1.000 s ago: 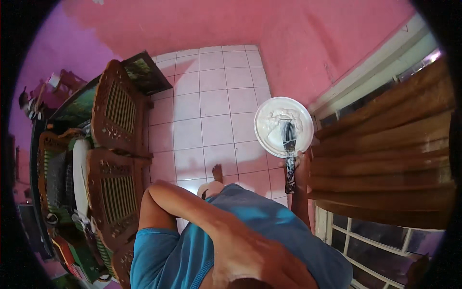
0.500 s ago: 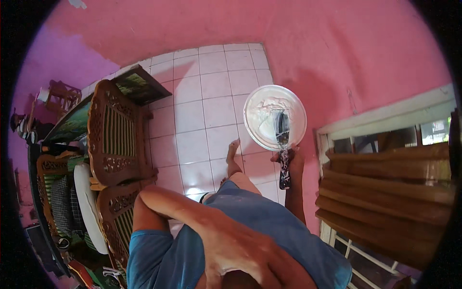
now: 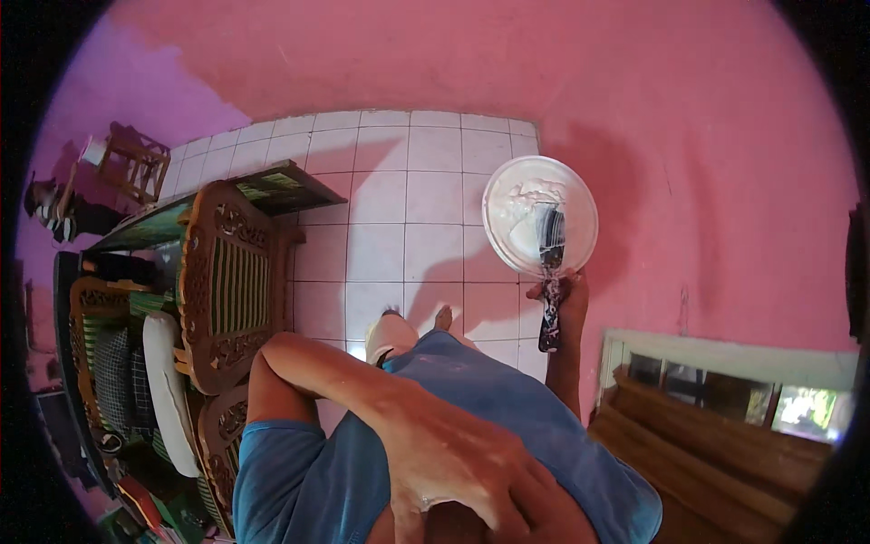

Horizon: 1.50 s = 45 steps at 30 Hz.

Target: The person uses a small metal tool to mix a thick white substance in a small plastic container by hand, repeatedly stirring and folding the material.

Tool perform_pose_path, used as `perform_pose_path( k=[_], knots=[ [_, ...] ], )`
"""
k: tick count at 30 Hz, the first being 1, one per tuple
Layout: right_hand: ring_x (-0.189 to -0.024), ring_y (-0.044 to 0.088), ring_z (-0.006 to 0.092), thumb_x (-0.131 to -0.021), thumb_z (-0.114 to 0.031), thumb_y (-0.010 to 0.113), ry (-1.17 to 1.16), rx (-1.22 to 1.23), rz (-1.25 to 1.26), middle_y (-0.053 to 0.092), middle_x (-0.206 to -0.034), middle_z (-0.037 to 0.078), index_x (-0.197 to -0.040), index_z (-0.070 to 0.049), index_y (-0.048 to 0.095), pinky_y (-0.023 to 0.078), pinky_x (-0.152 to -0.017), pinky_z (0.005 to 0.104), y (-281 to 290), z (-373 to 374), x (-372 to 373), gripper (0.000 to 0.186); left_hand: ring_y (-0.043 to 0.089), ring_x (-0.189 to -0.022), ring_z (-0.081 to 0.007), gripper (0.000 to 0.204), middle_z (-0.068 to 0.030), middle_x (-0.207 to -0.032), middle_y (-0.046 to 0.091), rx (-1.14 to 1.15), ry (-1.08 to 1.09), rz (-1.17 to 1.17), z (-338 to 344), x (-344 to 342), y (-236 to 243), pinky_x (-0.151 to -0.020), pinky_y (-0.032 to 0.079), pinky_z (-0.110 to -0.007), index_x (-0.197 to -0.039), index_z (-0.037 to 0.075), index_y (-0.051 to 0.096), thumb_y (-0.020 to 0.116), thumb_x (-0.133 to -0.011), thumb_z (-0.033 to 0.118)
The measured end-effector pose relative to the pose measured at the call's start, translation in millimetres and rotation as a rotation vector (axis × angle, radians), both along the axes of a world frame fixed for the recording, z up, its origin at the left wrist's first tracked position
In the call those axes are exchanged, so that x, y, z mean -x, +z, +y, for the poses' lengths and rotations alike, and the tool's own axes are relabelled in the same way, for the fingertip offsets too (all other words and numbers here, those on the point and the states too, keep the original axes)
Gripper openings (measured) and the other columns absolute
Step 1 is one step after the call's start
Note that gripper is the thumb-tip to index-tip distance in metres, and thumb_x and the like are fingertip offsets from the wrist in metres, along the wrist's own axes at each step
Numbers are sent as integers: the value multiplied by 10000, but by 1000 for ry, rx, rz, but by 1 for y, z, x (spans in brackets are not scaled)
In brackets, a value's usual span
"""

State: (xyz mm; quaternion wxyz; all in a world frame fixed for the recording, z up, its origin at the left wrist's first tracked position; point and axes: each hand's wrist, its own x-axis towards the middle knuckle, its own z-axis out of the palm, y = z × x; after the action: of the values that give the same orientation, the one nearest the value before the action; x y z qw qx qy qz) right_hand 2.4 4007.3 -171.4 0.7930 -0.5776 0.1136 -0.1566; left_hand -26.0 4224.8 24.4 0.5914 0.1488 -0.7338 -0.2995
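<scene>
My right hand (image 3: 569, 295) grips the lower rim of a shallow round white container (image 3: 587, 216), holding it out ahead on the right. Thick white paste (image 3: 535, 194) is spread inside it. A putty knife (image 3: 551, 240) lies across the paste, its wide blade smeared white. Its dark, paste-spattered handle reaches over the rim and crosses in front of my right hand. My left hand (image 3: 462, 467) is bent back close to my upper body at the lower edge. Its thumb and fingers are spread apart, with nothing visible in them; some fingertips run out of the picture.
Pink walls meet beyond the white tiled floor (image 3: 381, 254). Left are a carved wooden bench (image 3: 227, 272) with striped panels, a framed picture (image 3: 290, 186) leaning on it, cushions (image 3: 168, 390) and a wooden stool (image 3: 134, 163). A brown-curtained window (image 3: 689, 444) is at lower right.
My view has turned, so the window sits lower and more wall shows. My feet have shifted in a step. The container and putty knife stay in my right hand; my left hand stays near my body.
</scene>
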Motion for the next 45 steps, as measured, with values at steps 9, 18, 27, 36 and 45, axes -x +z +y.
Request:
perform_pose_path(
  k=[9,18,27,36,45],
  knots=[
    [-555,632,280,-928,-322,433,-134,-116,9,593,-908,162,-1196,11,393,554,-542,402,-6,26,6,430,447,-1227,-379,987,-198,-1368,440,59,-184,181,13,1,-5,-989,382,-528,-1292,-12,496,685,-643,707],
    [-552,622,207,-968,-344,371,-253,-89,-48,625,-860,111,-1183,-17,445,539,-534,335,15,68,1,398,455,-1203,-392,896,-212,-1307,464,-94,-445,242,32,-23,3,-959,394,-526,-1195,-24,520,701,-652,664],
    [-560,645,248,-950,-400,389,-245,-61,-24,616,-884,141,-1245,2,390,559,-527,355,5,64,0,499,417,-1260,-396,929,-227,-1360,443,40,-461,192,36,-34,-3,-1008,364,-545,-1240,-31,546,761,-620,627],
    [-545,623,219,-940,-314,393,-218,-119,-14,613,-794,121,-1185,-4,432,558,-536,366,10,63,-2,397,425,-1255,-407,1016,-252,-1367,429,-1,-402,240,34,-34,-1,-990,382,-535,-1290,-69,476,754,-618,641],
    [-538,611,226,-936,-411,408,-231,-195,93,602,-854,105,-1170,-24,450,554,-527,383,1,58,-12,455,383,-1272,-452,895,-252,-1391,398,-58,-481,383,16,-34,1,-1005,348,-573,-1310,-8,484,764,-676,559]
  ],
)
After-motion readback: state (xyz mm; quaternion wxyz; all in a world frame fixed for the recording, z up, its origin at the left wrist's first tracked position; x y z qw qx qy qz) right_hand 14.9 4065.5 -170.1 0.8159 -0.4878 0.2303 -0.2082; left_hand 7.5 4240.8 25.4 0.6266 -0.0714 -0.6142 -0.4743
